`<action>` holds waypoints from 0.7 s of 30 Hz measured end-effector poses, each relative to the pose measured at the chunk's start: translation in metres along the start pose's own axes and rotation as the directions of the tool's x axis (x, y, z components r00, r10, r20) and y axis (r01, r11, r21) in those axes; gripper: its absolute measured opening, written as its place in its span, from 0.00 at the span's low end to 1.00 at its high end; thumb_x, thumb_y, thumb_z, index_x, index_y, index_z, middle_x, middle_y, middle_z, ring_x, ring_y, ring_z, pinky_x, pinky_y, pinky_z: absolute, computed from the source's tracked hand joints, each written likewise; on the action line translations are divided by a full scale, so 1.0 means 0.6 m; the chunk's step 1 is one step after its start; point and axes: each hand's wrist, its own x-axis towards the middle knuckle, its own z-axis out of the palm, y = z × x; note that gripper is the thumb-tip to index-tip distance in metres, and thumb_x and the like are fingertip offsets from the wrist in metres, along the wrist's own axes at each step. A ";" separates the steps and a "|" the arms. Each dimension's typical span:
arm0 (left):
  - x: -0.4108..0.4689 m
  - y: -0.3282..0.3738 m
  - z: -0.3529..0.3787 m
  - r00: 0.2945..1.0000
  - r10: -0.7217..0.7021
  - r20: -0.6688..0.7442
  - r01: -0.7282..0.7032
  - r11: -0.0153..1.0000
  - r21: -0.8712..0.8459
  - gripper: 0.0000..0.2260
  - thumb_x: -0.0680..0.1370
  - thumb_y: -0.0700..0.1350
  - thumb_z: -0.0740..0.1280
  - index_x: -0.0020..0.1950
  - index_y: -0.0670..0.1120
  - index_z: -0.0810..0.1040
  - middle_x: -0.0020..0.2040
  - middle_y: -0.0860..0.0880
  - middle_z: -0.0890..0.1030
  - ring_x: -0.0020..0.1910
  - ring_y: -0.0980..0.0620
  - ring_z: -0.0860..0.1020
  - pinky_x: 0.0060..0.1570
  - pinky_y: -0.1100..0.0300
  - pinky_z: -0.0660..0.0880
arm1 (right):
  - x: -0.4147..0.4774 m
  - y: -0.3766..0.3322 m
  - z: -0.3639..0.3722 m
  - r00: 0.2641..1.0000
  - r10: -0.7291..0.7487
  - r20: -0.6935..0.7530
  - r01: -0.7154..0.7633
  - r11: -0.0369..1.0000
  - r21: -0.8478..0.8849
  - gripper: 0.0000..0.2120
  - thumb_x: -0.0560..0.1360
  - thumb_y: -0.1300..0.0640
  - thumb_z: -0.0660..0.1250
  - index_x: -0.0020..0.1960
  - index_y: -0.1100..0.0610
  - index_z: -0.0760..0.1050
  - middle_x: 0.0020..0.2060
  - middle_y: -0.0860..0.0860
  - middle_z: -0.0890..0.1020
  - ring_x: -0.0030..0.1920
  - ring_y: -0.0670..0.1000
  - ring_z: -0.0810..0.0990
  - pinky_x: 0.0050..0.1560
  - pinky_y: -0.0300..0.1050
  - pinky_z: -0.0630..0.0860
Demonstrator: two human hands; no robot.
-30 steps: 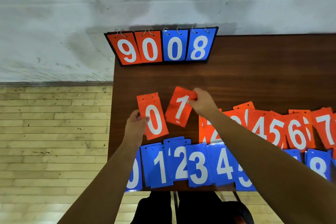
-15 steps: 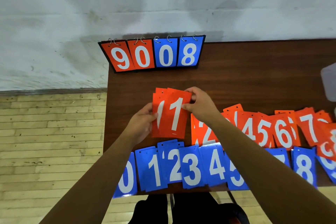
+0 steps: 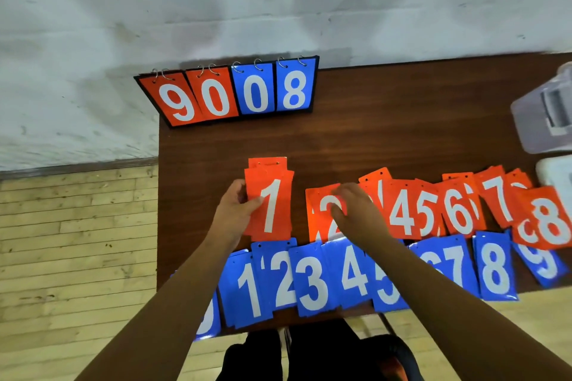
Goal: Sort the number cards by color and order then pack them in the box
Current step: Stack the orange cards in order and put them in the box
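My left hand (image 3: 235, 210): pinches the red pile (image 3: 269, 204), 1 on top.
My right hand (image 3: 356, 213): on the red 2 (image 3: 325, 210), grip too blurry to tell.
Tip: I'd lay it on straight.

Dim, even light — soft blur, edges bowed.

The left forearm (image 3: 173, 303) and right forearm (image 3: 448, 303) are bare along all their visible length, and so are the wrists, the left hand (image 3: 235, 210) and the right hand (image 3: 356, 213) — the right one blurred, its fingers hard to make out. Lower in the view the legs are clad in black trousers (image 3: 325, 349), plain and matte, with a narrow gap between the two legs. Beside the right leg shows a dark shoe (image 3: 397, 363) — rounded, with a streak of orange-red along its edge.
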 end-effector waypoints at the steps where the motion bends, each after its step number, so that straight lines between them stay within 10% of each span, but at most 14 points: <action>1: 0.001 -0.004 0.000 1.000 -0.009 -0.017 0.009 1.000 -0.013 0.10 0.78 0.44 0.70 0.57 0.55 0.76 0.58 0.51 0.81 0.56 0.50 0.81 0.58 0.46 0.79 | -0.007 0.008 0.009 0.999 -0.032 0.032 0.033 0.998 -0.056 0.17 0.80 0.51 0.62 0.68 0.53 0.72 0.68 0.49 0.72 0.68 0.51 0.71 0.64 0.44 0.71; 12: 0.004 -0.028 -0.001 0.986 -0.080 -0.145 0.074 0.996 -0.045 0.14 0.76 0.48 0.73 0.60 0.52 0.77 0.55 0.54 0.82 0.52 0.52 0.81 0.50 0.52 0.80 | -0.005 -0.021 0.084 0.963 -0.179 0.200 0.222 0.950 -0.221 0.21 0.80 0.55 0.62 0.72 0.58 0.69 0.76 0.51 0.59 0.76 0.53 0.59 0.73 0.47 0.62; 17: 0.008 -0.034 -0.006 0.979 -0.077 -0.186 0.064 0.995 -0.071 0.12 0.77 0.45 0.72 0.59 0.51 0.75 0.54 0.52 0.82 0.52 0.52 0.82 0.47 0.53 0.81 | 0.030 -0.040 0.085 0.989 0.072 -0.130 -0.088 0.989 -0.122 0.22 0.77 0.48 0.67 0.66 0.58 0.70 0.64 0.56 0.71 0.64 0.55 0.71 0.63 0.45 0.71; 21: 0.007 -0.041 -0.008 0.977 -0.086 -0.195 0.074 0.995 -0.066 0.12 0.76 0.46 0.73 0.58 0.50 0.77 0.56 0.50 0.82 0.54 0.49 0.82 0.55 0.44 0.80 | 0.047 -0.057 0.093 0.957 0.267 -0.109 -0.285 0.933 -0.219 0.31 0.73 0.41 0.70 0.67 0.58 0.65 0.63 0.58 0.71 0.64 0.57 0.70 0.65 0.48 0.68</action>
